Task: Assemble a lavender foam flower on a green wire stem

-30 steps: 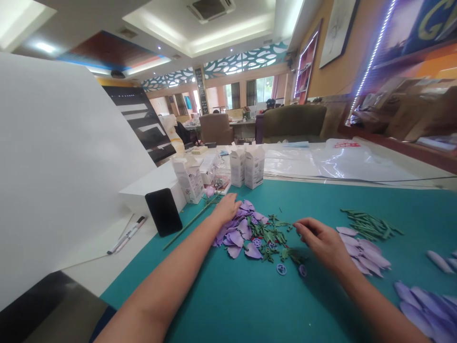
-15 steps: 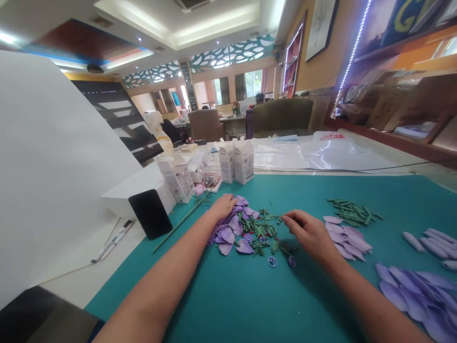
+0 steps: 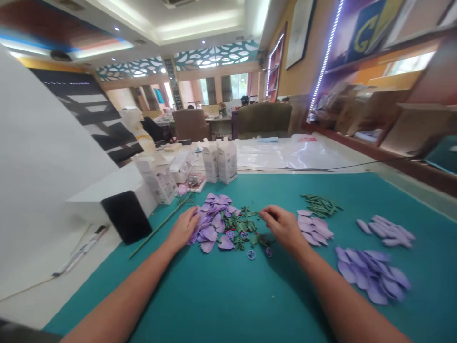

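Note:
My left hand (image 3: pixel 183 227) rests against the left side of a heap of purple petals (image 3: pixel 210 231), fingers stretched along its edge. The petals look like thin moulded toy-flower parts. My right hand (image 3: pixel 283 227) pinches the end of a thin green leaf piece (image 3: pixel 254 214), at the right of the mixed heap. Beside it lie several green leaf parts (image 3: pixel 241 223) with small red bits among them. Near me are small purple spoked rings, one (image 3: pixel 251 255) lying flat on the mat.
A teal mat (image 3: pixel 221 305) covers the table. At right lie sorted piles: green stem pieces (image 3: pixel 321 206), pale petals (image 3: pixel 314 228), lilac tubes (image 3: pixel 389 231) and large purple petals (image 3: pixel 371 271). Leftward are a finished flower stem (image 3: pixel 160 231), a black tablet-like slab (image 3: pixel 126 216) and white boxes (image 3: pixel 227 162).
My left hand has moved from the heap's far side down to its left edge. The right hand keeps its pinch. The whole view has turned rightward.

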Motion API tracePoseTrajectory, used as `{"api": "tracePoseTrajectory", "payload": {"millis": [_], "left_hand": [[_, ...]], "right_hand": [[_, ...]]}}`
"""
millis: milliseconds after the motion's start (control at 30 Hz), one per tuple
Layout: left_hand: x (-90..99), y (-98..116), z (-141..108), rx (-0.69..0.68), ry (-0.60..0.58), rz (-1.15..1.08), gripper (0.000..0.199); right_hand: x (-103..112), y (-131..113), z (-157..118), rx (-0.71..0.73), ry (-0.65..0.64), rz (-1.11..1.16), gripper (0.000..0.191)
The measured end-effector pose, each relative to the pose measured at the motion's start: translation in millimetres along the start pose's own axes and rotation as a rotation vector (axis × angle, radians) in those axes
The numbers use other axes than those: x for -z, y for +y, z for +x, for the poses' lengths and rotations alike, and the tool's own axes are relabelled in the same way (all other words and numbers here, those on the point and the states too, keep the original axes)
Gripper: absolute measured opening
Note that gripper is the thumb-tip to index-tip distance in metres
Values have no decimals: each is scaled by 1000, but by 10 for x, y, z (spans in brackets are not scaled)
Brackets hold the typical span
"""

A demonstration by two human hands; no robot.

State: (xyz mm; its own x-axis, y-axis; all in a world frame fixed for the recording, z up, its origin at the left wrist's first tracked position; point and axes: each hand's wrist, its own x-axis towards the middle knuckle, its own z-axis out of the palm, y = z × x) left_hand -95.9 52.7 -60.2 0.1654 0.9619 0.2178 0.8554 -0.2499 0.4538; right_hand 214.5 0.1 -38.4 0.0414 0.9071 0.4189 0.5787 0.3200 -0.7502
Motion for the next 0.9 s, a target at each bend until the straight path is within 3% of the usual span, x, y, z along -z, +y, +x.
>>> {"api": "tracePoseTrajectory", "payload": {"millis": [167,333,500,567,667,767,900], "left_hand": [[-112,45,116,-24,37,-63,57],[-25,155,248,-36,123,-54,58],[-11,601,344,-125,350,-147,46],[-75,811,300,-194,363,-176,43],[-202,1007,162,-334,330,-161,42],[-297,1029,45,-435,239,-120,38],[-328,946,20,-440,212,-113,37]], "right_hand": [[-11,-59,6,19,2,40,22],[5,-86,26,23,19,39,19],[48,-172,40,18,36,36,15],[106,-274,37,19,33,78,14],[281,-479,23,74,37,152,13],[573,-599,15,126,40,147,14],[1070,-397,48,67,71,23,16]]}}
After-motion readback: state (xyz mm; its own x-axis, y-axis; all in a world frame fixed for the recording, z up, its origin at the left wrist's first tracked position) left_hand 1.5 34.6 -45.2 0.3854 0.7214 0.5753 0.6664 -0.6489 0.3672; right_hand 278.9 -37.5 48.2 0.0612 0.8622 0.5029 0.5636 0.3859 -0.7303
